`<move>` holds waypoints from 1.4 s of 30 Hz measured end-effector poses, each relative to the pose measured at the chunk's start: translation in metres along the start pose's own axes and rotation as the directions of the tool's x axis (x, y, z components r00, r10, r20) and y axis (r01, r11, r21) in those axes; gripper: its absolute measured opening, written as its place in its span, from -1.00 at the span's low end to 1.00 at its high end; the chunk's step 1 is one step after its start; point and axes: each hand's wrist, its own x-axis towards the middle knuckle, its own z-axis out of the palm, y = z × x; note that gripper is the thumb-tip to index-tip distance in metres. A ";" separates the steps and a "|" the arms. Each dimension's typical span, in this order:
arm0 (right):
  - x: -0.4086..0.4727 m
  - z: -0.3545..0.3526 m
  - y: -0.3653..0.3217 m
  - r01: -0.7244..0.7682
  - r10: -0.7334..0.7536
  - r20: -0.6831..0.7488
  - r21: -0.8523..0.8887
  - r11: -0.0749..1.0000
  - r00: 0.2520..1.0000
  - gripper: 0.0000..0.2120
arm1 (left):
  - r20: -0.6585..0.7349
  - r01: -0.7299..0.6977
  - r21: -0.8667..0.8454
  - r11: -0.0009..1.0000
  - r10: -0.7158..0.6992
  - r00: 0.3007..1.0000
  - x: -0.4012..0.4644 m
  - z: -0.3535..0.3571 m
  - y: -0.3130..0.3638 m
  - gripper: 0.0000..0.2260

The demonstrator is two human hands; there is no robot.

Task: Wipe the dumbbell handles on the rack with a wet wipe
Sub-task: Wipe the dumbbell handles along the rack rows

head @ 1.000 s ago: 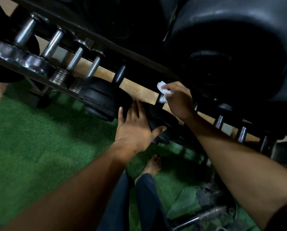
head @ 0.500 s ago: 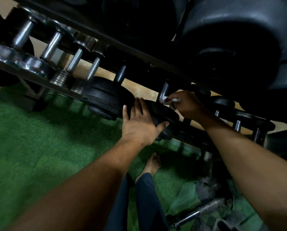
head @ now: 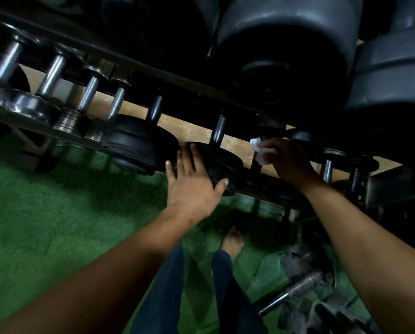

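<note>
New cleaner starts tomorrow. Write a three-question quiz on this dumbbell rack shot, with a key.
1. True or false: the left hand grips the wet wipe.
2. What does the left hand rest on? A) a chrome handle B) a black dumbbell plate C) the green turf
3. Fill in: the right hand holds the wipe against a dark dumbbell ____ on the rack.

Key: 1 false; 2 B; 3 handle.
</note>
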 end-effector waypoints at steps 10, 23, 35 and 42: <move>-0.003 -0.010 0.030 0.139 -0.141 -0.046 -0.044 0.989 0.989 -0.82 | -0.062 -0.302 0.151 0.941 0.314 0.947 -0.035 0.036 0.061 -0.19; 0.006 -0.007 0.044 0.148 -0.132 0.136 -0.119 0.982 0.982 -0.72 | 0.129 -0.328 0.462 0.824 0.303 0.944 -0.024 0.083 0.083 -0.20; 0.012 0.003 0.050 0.476 -0.298 0.446 -0.366 0.800 0.844 -0.67 | 0.067 -0.306 0.443 0.842 0.309 0.949 -0.022 0.086 0.088 -0.17; 0.006 0.006 0.040 0.398 -0.303 0.280 -0.402 0.825 0.911 -0.74 | 0.101 -0.317 0.458 0.830 0.306 0.947 -0.020 0.087 0.086 -0.14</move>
